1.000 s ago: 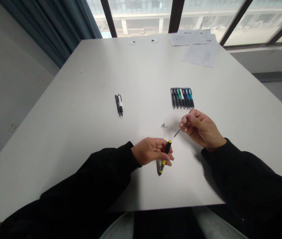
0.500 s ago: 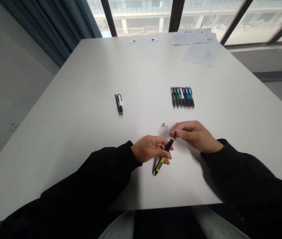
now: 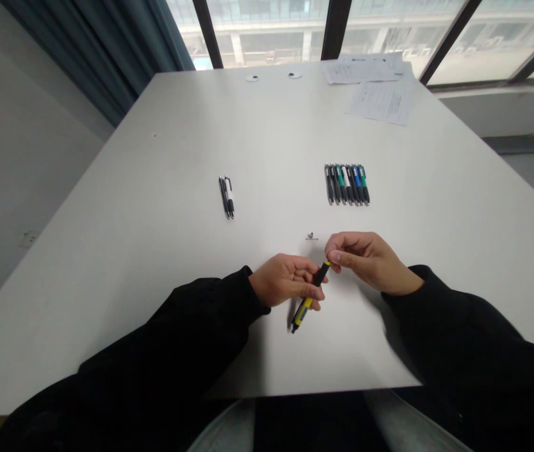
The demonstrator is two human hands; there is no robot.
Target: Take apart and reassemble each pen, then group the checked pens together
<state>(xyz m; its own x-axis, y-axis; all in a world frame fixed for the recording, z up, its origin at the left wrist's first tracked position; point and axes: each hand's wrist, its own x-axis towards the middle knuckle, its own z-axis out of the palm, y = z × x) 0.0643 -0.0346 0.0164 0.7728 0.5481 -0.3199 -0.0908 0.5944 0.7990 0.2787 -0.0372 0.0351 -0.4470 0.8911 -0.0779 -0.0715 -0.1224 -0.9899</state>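
Observation:
My left hand [image 3: 290,279] holds a yellow and black pen [image 3: 303,310] slantwise between thumb and fingers, its clicker end pointing down toward me. The thumb and fingertips of my right hand [image 3: 359,258] are pinched together at the pen's far end, by a yellow ring. The fingertips cover whatever sticks out of that end. Just beyond my hands, a small dark cone-like piece and a thin short piece, perhaps a spring [image 3: 311,238], lie on the white table [image 3: 177,251].
Two pens [image 3: 227,197] lie side by side at the left. A row of several black, green, white and blue pens [image 3: 347,185] lies at the right. Printed papers [image 3: 382,100] and two white oval pieces [image 3: 294,75] are by the window edge.
My right hand has shifted slightly down and right, and its fingertips have closed in over the pen's far end. My left hand and the pen stay nearly still.

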